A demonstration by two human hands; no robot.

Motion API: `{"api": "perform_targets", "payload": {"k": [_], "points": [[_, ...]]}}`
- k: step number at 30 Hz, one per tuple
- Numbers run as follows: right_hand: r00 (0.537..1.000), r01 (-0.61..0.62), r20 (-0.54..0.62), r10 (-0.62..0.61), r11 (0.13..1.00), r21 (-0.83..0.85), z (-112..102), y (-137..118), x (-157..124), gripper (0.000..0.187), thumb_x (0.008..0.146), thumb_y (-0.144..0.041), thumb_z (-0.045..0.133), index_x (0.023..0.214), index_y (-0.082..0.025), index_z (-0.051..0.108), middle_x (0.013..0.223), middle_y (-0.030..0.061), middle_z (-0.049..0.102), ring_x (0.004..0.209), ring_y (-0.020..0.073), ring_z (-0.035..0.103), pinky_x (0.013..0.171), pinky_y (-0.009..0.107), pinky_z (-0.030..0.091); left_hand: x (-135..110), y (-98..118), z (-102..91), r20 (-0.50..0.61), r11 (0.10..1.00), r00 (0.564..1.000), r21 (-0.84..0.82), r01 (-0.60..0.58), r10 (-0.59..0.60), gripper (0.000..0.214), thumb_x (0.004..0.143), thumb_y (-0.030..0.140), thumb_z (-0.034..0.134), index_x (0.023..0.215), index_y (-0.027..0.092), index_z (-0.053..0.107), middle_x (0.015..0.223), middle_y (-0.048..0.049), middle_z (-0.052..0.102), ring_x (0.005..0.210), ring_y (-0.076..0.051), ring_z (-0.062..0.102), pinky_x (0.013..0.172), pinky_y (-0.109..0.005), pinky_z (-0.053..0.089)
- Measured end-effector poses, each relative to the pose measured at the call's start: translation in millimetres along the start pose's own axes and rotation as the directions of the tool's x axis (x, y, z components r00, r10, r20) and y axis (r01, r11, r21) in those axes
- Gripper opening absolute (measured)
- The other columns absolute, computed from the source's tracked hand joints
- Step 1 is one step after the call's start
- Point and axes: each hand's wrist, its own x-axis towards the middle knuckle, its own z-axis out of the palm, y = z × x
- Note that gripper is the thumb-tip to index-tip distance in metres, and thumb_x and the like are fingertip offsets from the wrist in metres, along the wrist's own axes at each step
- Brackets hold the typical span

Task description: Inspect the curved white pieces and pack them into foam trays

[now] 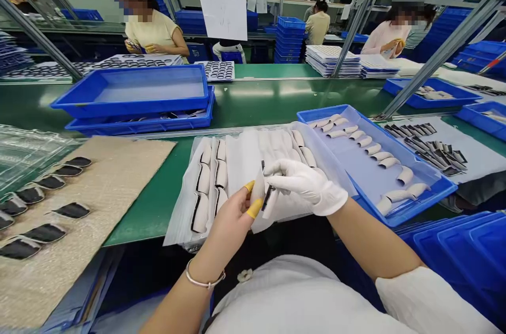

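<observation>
My left hand, with yellow finger cots on thumb and forefinger, pinches a small curved cream piece. My right hand, in a white glove, closes on a narrow black-edged piece right beside it; whether the two are one part I cannot tell. Both hands hover over a clear tray lined with white foam sheet. Curved cream pieces with black edges lie in columns at its left, and more show at its right, partly under the sheet.
On the right, a blue tray holds rows of cream curved pieces. Black pieces lie on a white sheet beyond. A tan board with black pieces is at left. Stacked blue trays stand behind; a metal post rises at right. Co-workers sit opposite.
</observation>
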Motion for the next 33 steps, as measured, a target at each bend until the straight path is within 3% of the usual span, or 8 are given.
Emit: {"api": "perform_targets", "payload": {"k": [3,6,12,18,22,26,30,33], "points": [[0.990,-0.004,0.138,-0.009,0.996,0.093,-15,-7,-5,0.035,0.082,-0.029,0.071,0.115,-0.023,0.063,0.087,0.0011,0.064,0.076,0.0140,0.063,0.068,0.027,0.049,-3,-1,-0.4,0.094,0.927,0.987,-0.343,0.154,-0.129,0.058,0.088,0.055,0.060,0.130,0.016,0.059,0.118,-0.0114,0.068,0.109,-0.026,0.063,0.097,-0.040,0.051],[0.979,-0.035,0.198,0.038,0.999,-0.019,-23,-8,-7,0.038,0.083,-0.032,0.072,0.116,-0.020,0.061,0.086,0.0021,0.066,0.074,0.0146,0.063,0.068,0.028,0.049,-8,1,1.3,0.177,0.851,0.964,-0.458,0.258,-0.197,0.060,0.087,0.059,0.061,0.131,0.018,0.060,0.112,-0.0095,0.070,0.109,-0.026,0.063,0.097,-0.040,0.051],[0.981,-0.044,0.183,0.066,0.991,-0.124,-17,3,-3,0.039,0.083,-0.037,0.075,0.114,-0.019,0.060,0.093,0.0045,0.068,0.086,0.0184,0.065,0.077,0.033,0.052,-11,8,7.1,0.309,0.844,0.944,-0.471,0.258,-0.116,0.044,0.091,0.053,0.060,0.122,0.023,0.069,0.109,-0.0053,0.070,0.103,-0.022,0.061,0.100,-0.040,0.050],[0.980,-0.006,0.198,0.032,0.992,-0.130,-17,6,-3,0.033,0.081,-0.039,0.076,0.101,-0.019,0.060,0.092,0.0032,0.066,0.083,0.0170,0.064,0.075,0.032,0.053,-13,8,8.3,0.327,0.833,0.936,-0.475,0.284,-0.132,0.041,0.091,0.052,0.061,0.119,0.024,0.069,0.116,-0.0062,0.068,0.110,-0.025,0.059,0.095,-0.039,0.051],[0.978,0.026,0.210,0.006,0.988,-0.149,-17,2,-2,0.032,0.080,-0.038,0.076,0.099,-0.018,0.060,0.095,0.0039,0.065,0.085,0.0172,0.064,0.077,0.032,0.053,-11,7,8.0,0.382,0.830,0.919,-0.479,0.285,-0.095,0.039,0.084,0.051,0.069,0.109,0.021,0.070,0.103,-0.0055,0.069,0.098,-0.023,0.063,0.088,-0.033,0.052],[0.987,0.017,0.163,0.008,0.989,-0.150,-6,-1,-8,0.031,0.080,-0.035,0.076,0.098,-0.019,0.057,0.089,0.0034,0.069,0.082,0.0176,0.067,0.074,0.032,0.054,-8,8,9.5,0.350,0.816,0.931,-0.507,0.278,-0.099,0.039,0.081,0.051,0.073,0.105,0.021,0.069,0.097,-0.0040,0.069,0.096,-0.022,0.065,0.088,-0.033,0.052],[0.969,-0.020,0.245,0.039,0.997,-0.081,4,0,-14,0.032,0.084,-0.036,0.072,0.100,-0.021,0.049,0.073,-0.0002,0.070,0.070,0.0184,0.069,0.064,0.030,0.054,-9,5,11.7,0.329,0.810,0.936,-0.511,0.285,-0.122,0.036,0.080,0.048,0.075,0.101,0.019,0.069,0.097,-0.0047,0.069,0.099,-0.023,0.065,0.092,-0.037,0.052],[0.996,0.060,0.079,-0.047,0.983,-0.173,3,5,-11,0.015,0.092,-0.033,0.060,0.096,-0.019,0.054,0.083,0.0026,0.069,0.072,0.0159,0.066,0.067,0.031,0.053,-11,2,12.7,0.324,0.794,0.937,-0.532,0.294,-0.130,0.045,0.082,0.051,0.072,0.113,0.019,0.066,0.110,-0.0081,0.070,0.101,-0.025,0.067,0.094,-0.039,0.052]]}}
